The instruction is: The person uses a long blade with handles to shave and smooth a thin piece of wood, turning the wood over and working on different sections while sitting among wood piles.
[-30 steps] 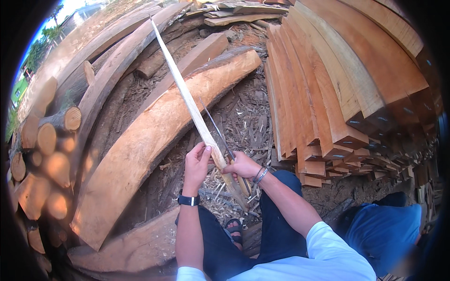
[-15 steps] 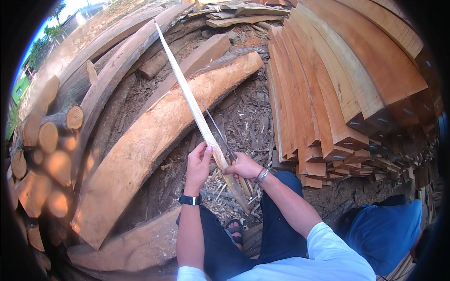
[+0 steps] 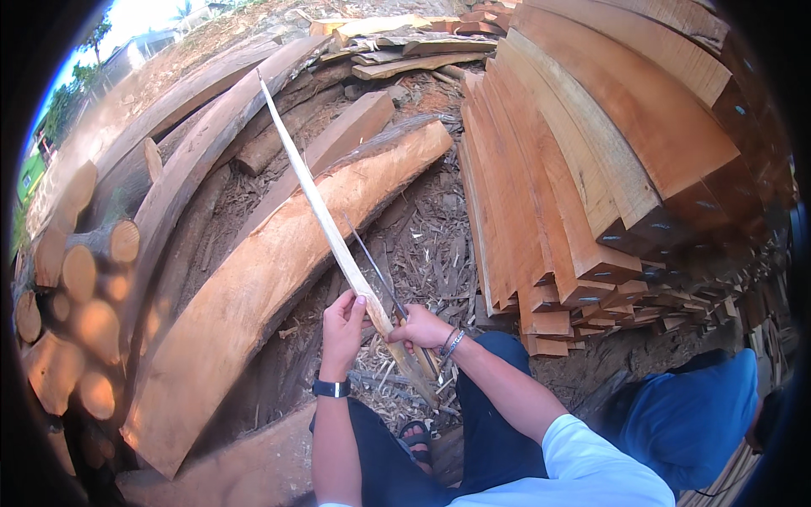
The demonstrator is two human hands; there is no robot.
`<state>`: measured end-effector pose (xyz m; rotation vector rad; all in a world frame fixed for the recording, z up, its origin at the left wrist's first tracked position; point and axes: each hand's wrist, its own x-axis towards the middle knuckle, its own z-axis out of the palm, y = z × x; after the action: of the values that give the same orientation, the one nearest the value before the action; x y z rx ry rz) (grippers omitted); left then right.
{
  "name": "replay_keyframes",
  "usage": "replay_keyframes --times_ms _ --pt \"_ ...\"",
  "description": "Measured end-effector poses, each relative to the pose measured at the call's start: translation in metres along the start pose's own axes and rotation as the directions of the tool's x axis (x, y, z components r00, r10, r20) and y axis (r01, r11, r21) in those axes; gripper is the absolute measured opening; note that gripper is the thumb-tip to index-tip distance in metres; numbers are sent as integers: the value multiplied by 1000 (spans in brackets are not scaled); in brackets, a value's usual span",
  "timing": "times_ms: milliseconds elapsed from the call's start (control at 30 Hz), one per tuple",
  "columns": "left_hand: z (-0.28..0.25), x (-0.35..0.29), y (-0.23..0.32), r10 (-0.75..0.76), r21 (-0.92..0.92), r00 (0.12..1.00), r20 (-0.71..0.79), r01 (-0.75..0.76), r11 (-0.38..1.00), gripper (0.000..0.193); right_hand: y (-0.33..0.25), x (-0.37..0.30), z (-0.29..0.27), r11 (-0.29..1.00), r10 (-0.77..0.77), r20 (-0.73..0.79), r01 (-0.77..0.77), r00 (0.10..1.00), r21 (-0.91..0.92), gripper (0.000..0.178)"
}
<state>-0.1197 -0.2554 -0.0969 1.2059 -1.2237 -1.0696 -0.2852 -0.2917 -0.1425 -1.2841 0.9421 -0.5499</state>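
A long, pale wooden stick, tapering to a point at its far end, runs up and to the left from my hands. My left hand grips it from the left side, thumb lying on the wood. My right hand is closed around the lower part of the stick together with a knife. The long, narrow, dark knife blade points away alongside the stick's right side. Its handle is mostly covered by my fingers. Below my right hand, the thick end of the stick slants toward the ground between my legs.
A large barked slab lies diagonally beyond my hands. Stacked sawn beams rise at the right, and cut logs are piled at the left. Wood chips cover the ground. A person in blue is at lower right.
The view has shifted slightly, so the surroundings sit lower and further left. Both hands keep their hold on the stick and knife, with little movement between them.
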Motion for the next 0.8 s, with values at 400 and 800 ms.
replay_keyframes --times_ms 400,800 --pt "2 -1 0 24 -4 999 -45 -24 1000 25 -2 -5 -3 999 -11 31 10 999 50 33" --pt "1 2 -6 121 72 991 -61 -116 991 23 -6 -6 -3 999 12 37 -13 999 29 34"
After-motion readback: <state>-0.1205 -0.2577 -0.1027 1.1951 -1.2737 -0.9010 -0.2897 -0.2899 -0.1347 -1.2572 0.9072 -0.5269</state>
